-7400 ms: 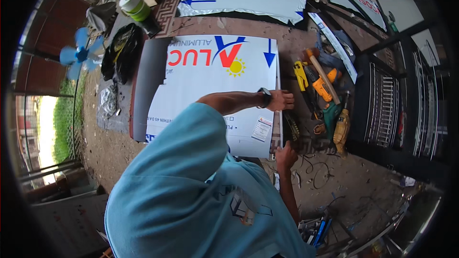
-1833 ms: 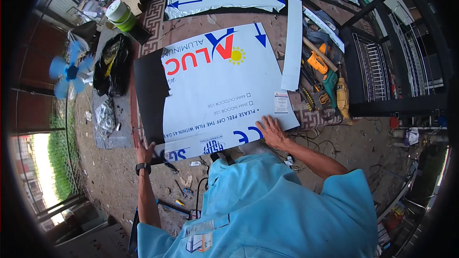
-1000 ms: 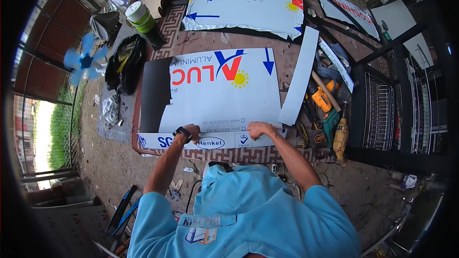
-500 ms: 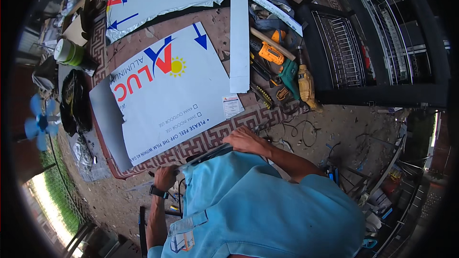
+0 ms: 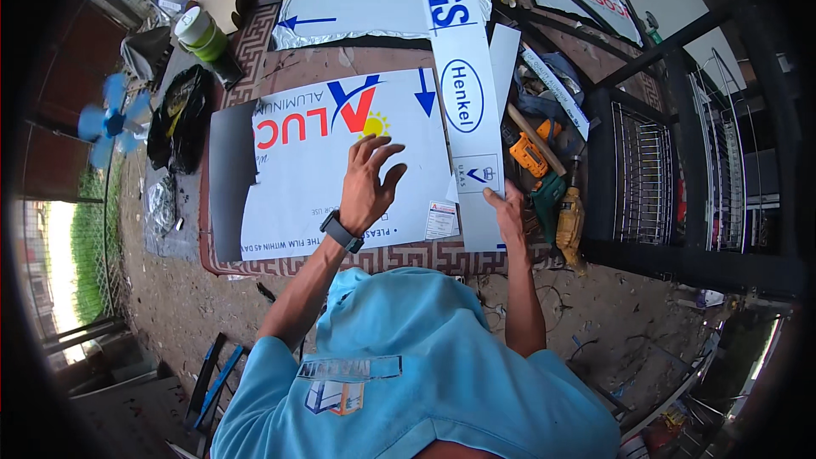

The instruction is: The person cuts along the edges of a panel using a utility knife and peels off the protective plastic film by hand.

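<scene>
My right hand (image 5: 509,212) grips the right edge of a long white printed panel strip (image 5: 473,140) near its near end, thumb on top. That strip runs away from me across the table, overlapping the right side of a large white printed panel sheet (image 5: 306,191). Above the sheet hovers my left hand (image 5: 367,183), fingers spread and curved, holding nothing; a dark watch is on its wrist. A plain white strip (image 5: 507,47) lies partly hidden behind the long one. At the sheet's left end is a bare grey patch (image 5: 229,187).
Right of the strips lie an orange drill (image 5: 529,155), a green power tool (image 5: 546,195) and a yellow drill (image 5: 570,225). A black frame with wire racks (image 5: 642,166) stands at the right. A green cup (image 5: 202,36), a black plastic bag (image 5: 178,119) and a blue fan (image 5: 113,123) are left.
Both hands have risen from the table's near edge to above it. The long printed strip now lies at the sheet's right side, held by my right hand. The view has shifted.
</scene>
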Tool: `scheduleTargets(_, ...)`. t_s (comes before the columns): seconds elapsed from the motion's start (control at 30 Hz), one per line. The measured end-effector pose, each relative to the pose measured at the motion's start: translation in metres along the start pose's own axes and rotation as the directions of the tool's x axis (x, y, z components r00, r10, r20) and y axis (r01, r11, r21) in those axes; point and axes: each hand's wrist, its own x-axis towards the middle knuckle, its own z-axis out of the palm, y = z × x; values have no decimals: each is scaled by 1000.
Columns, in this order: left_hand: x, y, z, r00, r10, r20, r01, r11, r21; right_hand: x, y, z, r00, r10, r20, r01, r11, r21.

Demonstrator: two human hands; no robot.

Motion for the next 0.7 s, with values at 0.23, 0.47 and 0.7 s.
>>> scheduleTargets(0.23,-175,-121,1,824,-553,126,517,823,234,103,125,-14,892,-176,-415,-155,746,-648)
scheduleTargets(0.47,-290,-156,-33,294,-891,-346,955,289,70,126,108,-11,918,155,-365,-257,934,-249)
scheduleTargets(0.7,-273,-186,-31,347,-731,-587,925,369,86,134,108,4,934,266,-239,-231,959,165)
